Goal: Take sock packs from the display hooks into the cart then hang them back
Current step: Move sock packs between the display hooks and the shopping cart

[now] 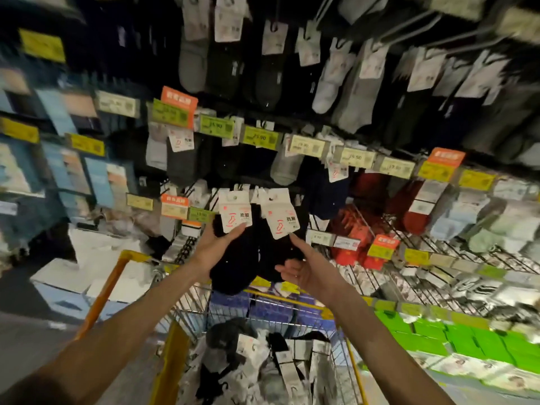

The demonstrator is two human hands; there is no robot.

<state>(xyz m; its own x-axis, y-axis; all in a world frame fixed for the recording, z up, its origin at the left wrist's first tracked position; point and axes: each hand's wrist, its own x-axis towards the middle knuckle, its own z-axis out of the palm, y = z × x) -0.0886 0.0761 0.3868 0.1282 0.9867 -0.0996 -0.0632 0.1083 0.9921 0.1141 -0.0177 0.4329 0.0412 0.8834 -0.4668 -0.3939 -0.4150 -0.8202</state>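
Sock pack (pixel 235 213), black with a white card, sits gripped in my left hand (pixel 214 249), thumb on the card. My right hand (pixel 304 268), fingers loose, touches the neighbouring pack (pixel 279 219) with one fingertip. Below my wrists, the cart (pixel 171 362) holds more.

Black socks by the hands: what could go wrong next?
The right hand only touches the right pack with a fingertip, so that pack might slip and fall. The left hand grips the left pack low on the sock, so its card could flop or bend. The cart below holds many packs; a dropped one could get mixed in.
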